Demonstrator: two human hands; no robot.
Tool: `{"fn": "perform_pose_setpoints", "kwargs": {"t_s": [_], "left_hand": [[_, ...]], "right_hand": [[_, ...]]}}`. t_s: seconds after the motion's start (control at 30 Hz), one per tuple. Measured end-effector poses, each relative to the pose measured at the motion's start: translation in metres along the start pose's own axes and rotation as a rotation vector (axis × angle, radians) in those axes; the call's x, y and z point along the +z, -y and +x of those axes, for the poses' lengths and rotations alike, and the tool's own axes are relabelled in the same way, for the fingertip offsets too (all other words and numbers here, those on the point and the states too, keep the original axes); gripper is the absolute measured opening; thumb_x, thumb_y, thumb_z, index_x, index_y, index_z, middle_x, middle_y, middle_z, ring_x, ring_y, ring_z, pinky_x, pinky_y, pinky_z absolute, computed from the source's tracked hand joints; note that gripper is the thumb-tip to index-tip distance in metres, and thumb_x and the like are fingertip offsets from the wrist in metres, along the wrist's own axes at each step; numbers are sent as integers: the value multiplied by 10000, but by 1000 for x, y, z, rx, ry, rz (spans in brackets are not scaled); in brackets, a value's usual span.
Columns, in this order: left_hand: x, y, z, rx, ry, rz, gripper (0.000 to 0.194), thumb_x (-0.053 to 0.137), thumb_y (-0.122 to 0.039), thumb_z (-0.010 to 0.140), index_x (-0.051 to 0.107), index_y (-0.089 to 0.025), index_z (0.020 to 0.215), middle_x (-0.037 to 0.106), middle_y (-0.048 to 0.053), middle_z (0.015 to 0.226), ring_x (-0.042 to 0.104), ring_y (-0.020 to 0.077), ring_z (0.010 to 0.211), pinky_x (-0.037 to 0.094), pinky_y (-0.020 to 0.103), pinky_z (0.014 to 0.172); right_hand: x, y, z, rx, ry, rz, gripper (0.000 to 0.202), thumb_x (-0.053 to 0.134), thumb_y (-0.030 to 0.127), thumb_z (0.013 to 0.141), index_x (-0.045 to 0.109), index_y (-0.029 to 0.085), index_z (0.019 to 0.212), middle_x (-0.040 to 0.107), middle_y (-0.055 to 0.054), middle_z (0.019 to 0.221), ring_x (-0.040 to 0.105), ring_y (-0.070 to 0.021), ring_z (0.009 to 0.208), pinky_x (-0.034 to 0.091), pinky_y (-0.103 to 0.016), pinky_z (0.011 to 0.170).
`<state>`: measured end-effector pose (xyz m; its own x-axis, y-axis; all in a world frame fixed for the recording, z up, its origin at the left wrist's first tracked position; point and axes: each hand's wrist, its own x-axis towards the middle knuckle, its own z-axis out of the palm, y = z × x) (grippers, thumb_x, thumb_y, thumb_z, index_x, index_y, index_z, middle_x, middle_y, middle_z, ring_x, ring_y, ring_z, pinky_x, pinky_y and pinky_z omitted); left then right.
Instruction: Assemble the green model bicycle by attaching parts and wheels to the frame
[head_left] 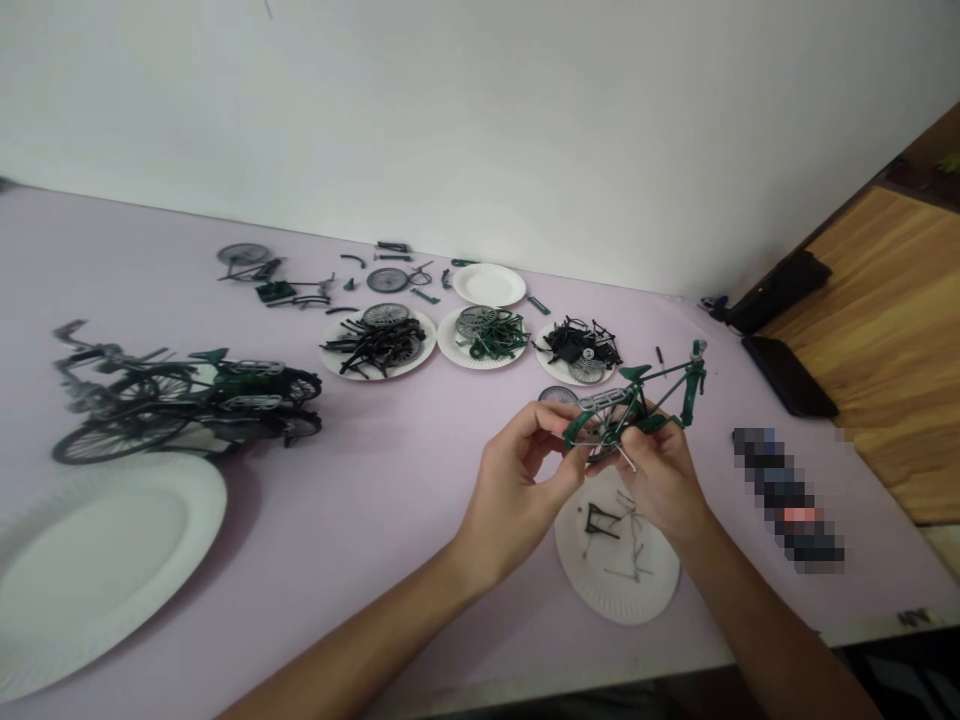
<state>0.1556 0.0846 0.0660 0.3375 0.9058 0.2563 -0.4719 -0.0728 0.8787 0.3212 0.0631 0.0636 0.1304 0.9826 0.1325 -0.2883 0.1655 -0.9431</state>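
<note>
Your left hand (pixel 510 490) and right hand (pixel 667 485) both pinch the small green-and-grey model bicycle (pixel 639 398) above the flat pale-lilac tabletop (pixel 405 500); uneven squeezing could skew its thin rear parts.

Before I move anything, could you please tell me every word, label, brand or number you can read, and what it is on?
None can be read.
Dark mark at the table's near edge: too small and blurred to tell whether it is writing.
Pixelated patch at right: masked, unreadable.
Green model bicycle in the hands: no legible text.
</note>
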Motion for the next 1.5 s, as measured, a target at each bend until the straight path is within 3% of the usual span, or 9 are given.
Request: {"fn": "perform_pose_setpoints", "kwargs": {"t_s": [0.2,0.33,0.43,0.7,0.87,1.03,1.3,1.5], "left_hand": [[-2,3,-3,14,38,63,147,694,-208,953,549,-203,980,617,27,1042,618,127,950,537,255,853],[-2,9,-8,30,53,142,476,802,-257,865,488,-261,1221,573,43,1179,597,172,1055,521,316,930],[1,12,-9,46,18,218,624,873,-278,792,477,-272,1274,575,44,1194,592,188,1077,514,332,958],[4,8,-5,37,18,251,329,792,-188,844,564,-226,1078,598,-9,954,572,137,860,496,274,797],[-2,6,-1,65,77,315,338,803,-176,824,595,-209,1088,609,15,1020,573,161,939,482,291,844],[-5,4,4,59,174,303,494,857,-236,802,607,-208,1227,642,59,1162,593,210,1078,475,339,953],[-5,8,0,-3,139,213,319,798,-257,876,631,-194,1141,616,51,1070,554,184,962,486,334,853],[-5,6,3,-44,140,127,352,829,-242,849,634,-170,1133,654,80,1126,591,207,1029,502,337,877]], "right_hand": [[-3,-2,-1,0,-25,-21,299,891,398,771,676,217,873,728,2,800,712,-152,652,663,-304,591],[-4,-3,0,-2,-57,-43,321,905,415,752,698,210,889,733,-15,839,738,-173,735,663,-295,611],[-3,-5,-1,2,-49,-58,342,903,431,747,701,201,897,740,-40,892,750,-211,756,660,-321,538],[-5,-9,-2,63,-117,-42,416,946,386,685,668,208,939,730,-33,930,749,-227,792,684,-378,550],[-6,-10,-3,59,-104,-48,425,943,368,690,655,214,961,747,-35,947,757,-243,842,697,-412,584],[-4,-7,-2,16,-60,-70,361,909,375,742,657,209,940,752,-45,939,763,-244,825,689,-389,559],[-1,-6,-2,15,-70,-97,378,923,380,717,685,211,957,759,-34,921,765,-243,856,688,-372,575],[-1,-10,0,25,-101,-81,377,950,348,682,707,225,943,771,-5,874,735,-160,729,685,-339,684]]}}
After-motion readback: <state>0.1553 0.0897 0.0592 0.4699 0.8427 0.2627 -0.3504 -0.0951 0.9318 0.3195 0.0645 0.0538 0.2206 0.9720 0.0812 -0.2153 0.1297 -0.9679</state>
